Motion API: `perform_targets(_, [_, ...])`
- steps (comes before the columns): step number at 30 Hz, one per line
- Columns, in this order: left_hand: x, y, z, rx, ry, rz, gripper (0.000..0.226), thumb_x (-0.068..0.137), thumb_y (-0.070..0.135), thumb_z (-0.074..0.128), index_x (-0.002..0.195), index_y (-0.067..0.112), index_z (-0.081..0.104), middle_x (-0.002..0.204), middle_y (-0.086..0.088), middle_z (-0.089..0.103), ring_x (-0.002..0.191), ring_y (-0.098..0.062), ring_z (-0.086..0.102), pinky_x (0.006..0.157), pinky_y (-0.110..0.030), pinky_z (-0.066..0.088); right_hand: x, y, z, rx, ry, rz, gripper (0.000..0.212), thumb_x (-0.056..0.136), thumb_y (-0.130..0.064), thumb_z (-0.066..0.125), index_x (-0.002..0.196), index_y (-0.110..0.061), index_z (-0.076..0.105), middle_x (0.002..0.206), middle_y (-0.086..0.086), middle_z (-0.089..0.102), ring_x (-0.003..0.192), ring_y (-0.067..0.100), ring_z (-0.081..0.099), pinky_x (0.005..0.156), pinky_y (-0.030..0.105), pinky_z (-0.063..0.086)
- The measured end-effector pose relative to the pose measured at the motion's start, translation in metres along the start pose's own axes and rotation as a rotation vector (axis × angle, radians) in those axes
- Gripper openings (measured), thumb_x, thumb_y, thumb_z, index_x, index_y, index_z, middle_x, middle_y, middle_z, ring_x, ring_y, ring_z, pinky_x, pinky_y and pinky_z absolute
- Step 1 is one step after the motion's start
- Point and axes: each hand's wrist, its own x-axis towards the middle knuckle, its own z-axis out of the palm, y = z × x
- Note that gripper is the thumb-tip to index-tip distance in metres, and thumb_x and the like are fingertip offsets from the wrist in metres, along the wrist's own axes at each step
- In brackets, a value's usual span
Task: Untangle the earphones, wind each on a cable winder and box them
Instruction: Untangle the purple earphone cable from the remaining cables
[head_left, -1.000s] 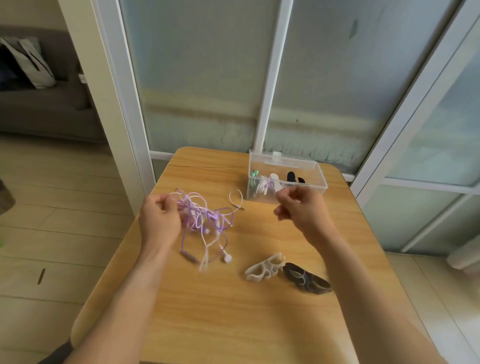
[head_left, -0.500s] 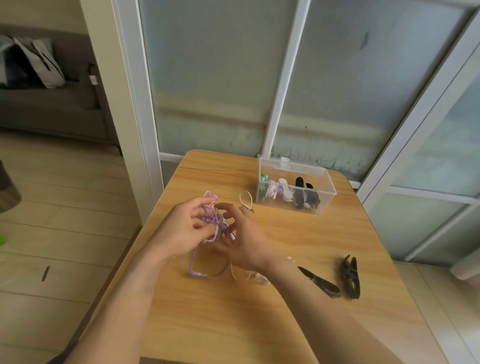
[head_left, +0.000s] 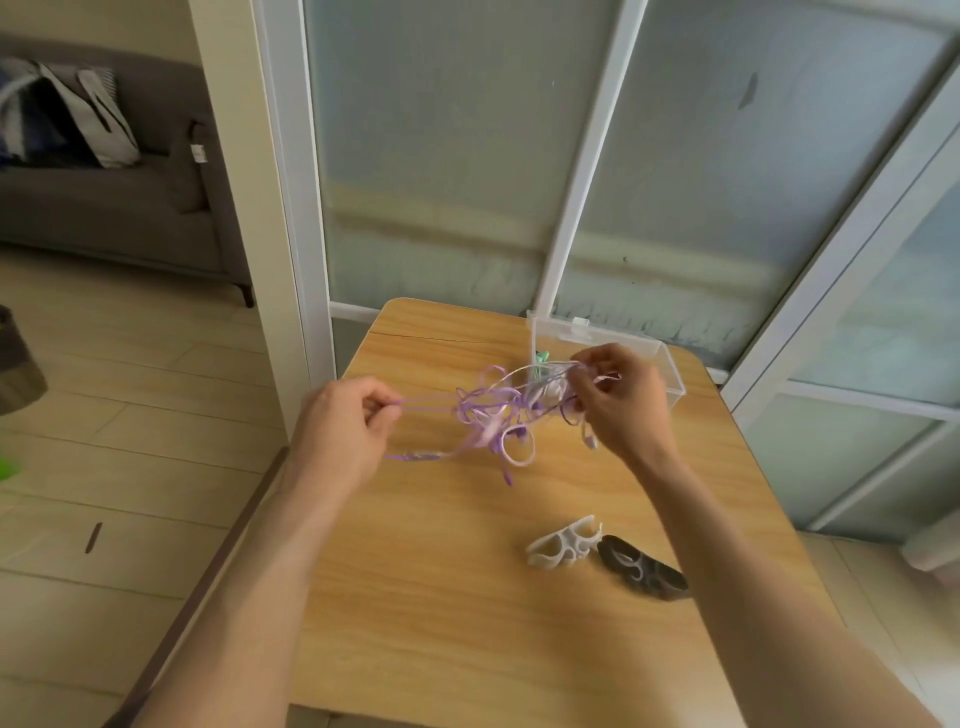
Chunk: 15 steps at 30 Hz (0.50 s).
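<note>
The tangled earphones (head_left: 493, 415) hang above the table (head_left: 441, 597) strung left-right between your hands, your left hand (head_left: 343, 426) pinching a taut purple strand, your right hand (head_left: 618, 400) pinching loops nearer the knot, before the clear box (head_left: 670, 374).

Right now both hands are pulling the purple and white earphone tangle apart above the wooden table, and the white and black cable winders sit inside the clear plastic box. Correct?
Not quite. The head view shows the white cable winder and black cable winder lying on the wooden table, near the right forearm, not inside the clear plastic box. The rest holds: left hand and right hand pull the purple and white earphone tangle apart.
</note>
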Motion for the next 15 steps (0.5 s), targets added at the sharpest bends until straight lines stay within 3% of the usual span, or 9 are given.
perform_targets(2, [0.001,-0.003,0.004,-0.029,-0.005,-0.01,0.022,0.086,0.005,0.068,0.078,0.026,0.067,0.062,0.012,0.063,0.056,-0.007,0.061,0.061,-0.024,0.048,0.008,0.011,-0.014,0.022,0.026,0.063,0.004,0.095,-0.013,0.065,0.097,-0.015,0.068,0.079,0.003,0.071,0.06,0.014,0.071,0.066,0.042,0.062])
perform_targets(4, [0.0,-0.003,0.01,-0.136,-0.084,-0.035,0.022,0.092,0.005,0.061,0.08,0.023,0.062,0.065,0.009,0.066,0.049,-0.01,0.059,0.055,-0.023,0.047,0.011,0.022,-0.021,0.023,-0.014,0.152,0.007,0.094,-0.014,0.066,0.1,-0.012,0.069,0.082,0.006,0.073,0.068,0.02,0.073,0.074,0.049,0.062])
perform_targets(7, [-0.004,0.006,0.021,-0.301,-0.2,-0.055,0.015,0.1,0.007,0.049,0.09,0.016,0.054,0.07,0.001,0.07,0.049,-0.015,0.059,0.05,-0.021,0.042,0.006,0.031,-0.023,-0.114,-0.147,0.207,0.031,0.092,-0.011,0.066,0.122,-0.014,0.067,0.115,0.008,0.073,0.101,0.02,0.07,0.093,0.044,0.058])
perform_targets(9, [-0.007,0.013,0.025,-0.417,-0.265,-0.044,0.012,0.102,0.006,0.045,0.094,0.011,0.053,0.072,-0.003,0.071,0.051,-0.019,0.06,0.051,-0.02,0.042,-0.005,0.024,-0.018,-0.214,-0.142,0.105,0.047,0.087,-0.005,0.064,0.132,-0.018,0.062,0.132,0.003,0.065,0.117,0.018,0.062,0.102,0.039,0.052])
perform_targets(11, [-0.012,0.022,0.027,-0.523,-0.346,-0.043,0.012,0.103,0.005,0.043,0.1,0.008,0.054,0.073,-0.005,0.071,0.053,-0.02,0.062,0.052,-0.019,0.043,-0.021,0.01,-0.01,-0.151,-0.153,-0.046,0.052,0.083,-0.005,0.065,0.131,-0.023,0.062,0.134,-0.001,0.062,0.117,0.016,0.061,0.103,0.037,0.051])
perform_targets(15, [-0.02,0.038,0.034,-0.592,-0.487,-0.018,0.015,0.103,0.007,0.044,0.109,0.006,0.057,0.072,-0.007,0.07,0.052,-0.02,0.062,0.049,-0.023,0.043,-0.049,-0.01,0.012,0.058,-0.491,-0.262,0.055,0.082,-0.013,0.069,0.135,-0.021,0.058,0.123,-0.008,0.067,0.114,0.005,0.063,0.1,0.024,0.05])
